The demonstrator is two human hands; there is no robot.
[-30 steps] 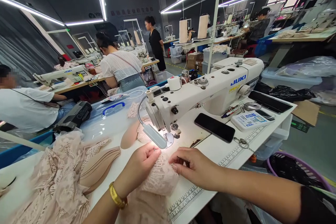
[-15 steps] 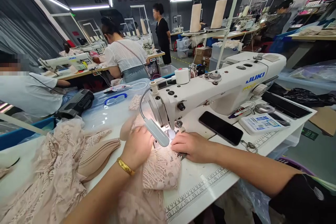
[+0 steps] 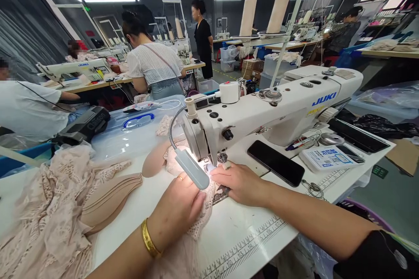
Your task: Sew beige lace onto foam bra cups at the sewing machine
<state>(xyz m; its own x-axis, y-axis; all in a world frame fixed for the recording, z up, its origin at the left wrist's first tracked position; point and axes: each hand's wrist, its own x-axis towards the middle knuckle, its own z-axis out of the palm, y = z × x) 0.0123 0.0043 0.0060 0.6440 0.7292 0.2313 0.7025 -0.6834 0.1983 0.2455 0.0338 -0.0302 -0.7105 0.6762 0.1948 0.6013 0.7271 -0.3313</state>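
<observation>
My left hand (image 3: 178, 207), with a gold bangle at the wrist, presses down on a piece of pale pink lace (image 3: 204, 216) on the white sewing table (image 3: 248, 235). My right hand (image 3: 240, 182) lies flat on the same lace at the needle foot of the white JUKI sewing machine (image 3: 271, 109). The machine's gooseneck lamp (image 3: 191, 168) shines on the spot between both hands and hides part of the lace.
A heap of pink lace (image 3: 49, 213) and stacked beige foam cups (image 3: 104, 200) lie at left. A black phone (image 3: 275, 162) and a control panel (image 3: 327, 158) sit right of the needle. Behind are a clear plastic box (image 3: 137, 130) and other people at sewing machines.
Both hands moved the lace forward under the machine's needle foot. My left hand slid from the lamp's far side back toward me, and the view shifted slightly left.
</observation>
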